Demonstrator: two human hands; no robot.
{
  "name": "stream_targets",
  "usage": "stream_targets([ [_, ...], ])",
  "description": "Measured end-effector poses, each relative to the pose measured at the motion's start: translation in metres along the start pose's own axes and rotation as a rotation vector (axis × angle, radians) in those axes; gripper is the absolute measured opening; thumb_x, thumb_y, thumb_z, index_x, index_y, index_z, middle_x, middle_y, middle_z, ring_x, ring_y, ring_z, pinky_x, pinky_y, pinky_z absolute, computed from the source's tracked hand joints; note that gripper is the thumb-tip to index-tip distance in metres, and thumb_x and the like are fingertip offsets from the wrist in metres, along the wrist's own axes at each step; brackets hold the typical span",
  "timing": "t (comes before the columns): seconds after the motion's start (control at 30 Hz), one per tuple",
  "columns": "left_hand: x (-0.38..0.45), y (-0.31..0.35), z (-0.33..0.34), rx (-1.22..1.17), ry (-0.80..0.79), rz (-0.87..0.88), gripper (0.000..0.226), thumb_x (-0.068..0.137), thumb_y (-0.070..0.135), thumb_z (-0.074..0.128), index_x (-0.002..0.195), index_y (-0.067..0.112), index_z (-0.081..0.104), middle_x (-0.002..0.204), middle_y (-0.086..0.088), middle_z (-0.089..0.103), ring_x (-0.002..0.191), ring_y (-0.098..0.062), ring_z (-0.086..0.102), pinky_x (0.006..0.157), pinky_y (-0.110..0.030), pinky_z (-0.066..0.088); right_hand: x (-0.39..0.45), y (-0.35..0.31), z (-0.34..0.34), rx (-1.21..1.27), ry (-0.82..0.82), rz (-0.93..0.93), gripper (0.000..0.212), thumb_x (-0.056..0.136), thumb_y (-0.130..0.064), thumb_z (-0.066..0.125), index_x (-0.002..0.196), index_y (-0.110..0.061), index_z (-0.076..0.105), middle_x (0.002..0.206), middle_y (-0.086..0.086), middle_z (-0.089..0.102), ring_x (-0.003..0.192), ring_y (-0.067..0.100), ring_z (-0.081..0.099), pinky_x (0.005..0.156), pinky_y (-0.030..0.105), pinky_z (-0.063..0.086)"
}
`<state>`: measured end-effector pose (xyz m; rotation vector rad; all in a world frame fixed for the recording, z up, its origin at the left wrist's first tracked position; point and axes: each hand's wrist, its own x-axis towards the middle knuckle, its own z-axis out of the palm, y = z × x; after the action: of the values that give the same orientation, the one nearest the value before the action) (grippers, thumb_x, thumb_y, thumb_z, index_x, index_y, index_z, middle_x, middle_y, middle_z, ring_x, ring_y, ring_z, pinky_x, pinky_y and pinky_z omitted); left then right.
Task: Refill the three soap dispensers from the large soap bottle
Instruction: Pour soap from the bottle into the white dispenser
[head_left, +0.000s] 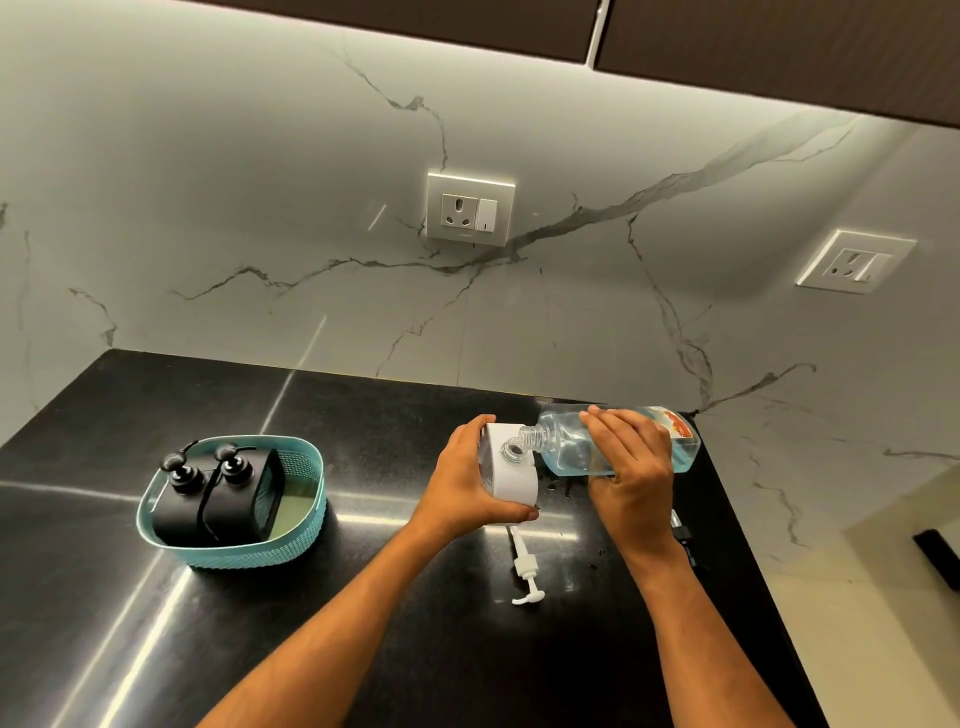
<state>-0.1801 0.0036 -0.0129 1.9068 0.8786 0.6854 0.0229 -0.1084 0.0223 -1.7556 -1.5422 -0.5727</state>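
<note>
Black countertop (363, 597) under us, our left hand (462, 483) grips the white dispenser (511, 480) right of the teal basket (234, 545) while our right hand (631, 467) tips the soap bottle (566, 441) into it; next, probably, we level off and refit the pump (525, 571).

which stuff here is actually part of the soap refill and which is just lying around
In the job: large soap bottle, tipped by the right hand; white dispenser, steadied by the left hand; white pump on the counter; two black dispensers in the teal basket.

Lying about: wall sockets, a dark object by the right wrist.
</note>
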Motion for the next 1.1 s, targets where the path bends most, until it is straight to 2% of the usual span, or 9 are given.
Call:
stream_targets([
  [0.33, 0.002, 0.001, 0.001, 0.022, 0.004, 0.000, 0.127, 0.044, 0.062, 0.095, 0.152, 0.032, 0.034, 0.145, 0.014, 0.043, 0.133, -0.013, 0.047, 0.109, -0.044, 0.053, 0.004, 0.007, -0.001, -0.031, -0.018, -0.044, 0.058, 0.074, -0.006, 0.086, 0.130, -0.006, 0.069, 0.129, 0.010, 0.070, 0.123, 0.031, 0.061, 0.100, 0.051, 0.052],
  [1.1, 0.003, 0.001, 0.005, 0.036, 0.002, -0.010, 0.129, 0.045, 0.064, 0.094, 0.153, 0.030, 0.033, 0.147, 0.012, 0.043, 0.133, -0.013, 0.047, 0.110, -0.044, 0.052, 0.005, 0.013, -0.004, -0.037, -0.047, -0.057, 0.058, 0.075, -0.013, 0.083, 0.131, -0.006, 0.068, 0.130, 0.011, 0.070, 0.124, 0.032, 0.060, 0.100, 0.052, 0.053],
])
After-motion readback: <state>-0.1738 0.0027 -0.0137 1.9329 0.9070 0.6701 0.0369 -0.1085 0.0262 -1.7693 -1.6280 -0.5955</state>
